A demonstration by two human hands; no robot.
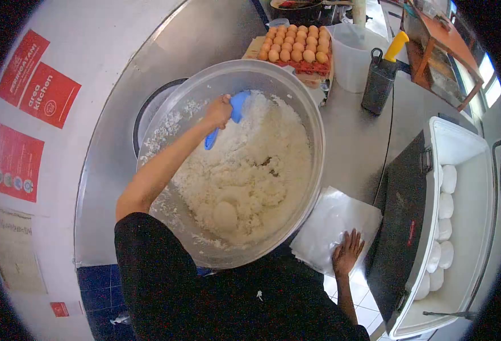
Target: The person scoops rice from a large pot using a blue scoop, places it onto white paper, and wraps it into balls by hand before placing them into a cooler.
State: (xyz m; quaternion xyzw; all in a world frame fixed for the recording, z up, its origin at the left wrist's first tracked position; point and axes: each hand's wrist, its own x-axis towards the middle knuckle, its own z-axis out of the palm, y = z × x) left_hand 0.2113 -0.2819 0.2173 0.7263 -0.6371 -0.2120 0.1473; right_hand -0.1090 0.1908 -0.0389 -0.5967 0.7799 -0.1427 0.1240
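Note:
A wide, translucent plastic tub (316, 145) holds a large heap of cooked white rice (245, 176). My left hand (220, 112) is closed around a blue rice scoop (239, 105); its blade rests against the rice at the tub's far side and the handle end points down and back. A rounded lump of rice (225, 215) sits at the near side of the heap. To the right of the tub, a stack of clear plastic sheets or bags (330, 219) lies on the counter. My right hand (348, 253) lies on the stack with fingers spread, holding nothing.
A tray of brown eggs (299, 48) stands behind the tub, beside a translucent jug (355, 54). A black holder (380, 85) contains a yellow-handled utensil (397, 45). At right, an open cooler box (466, 148) has several white wrapped packets (445, 206) inside.

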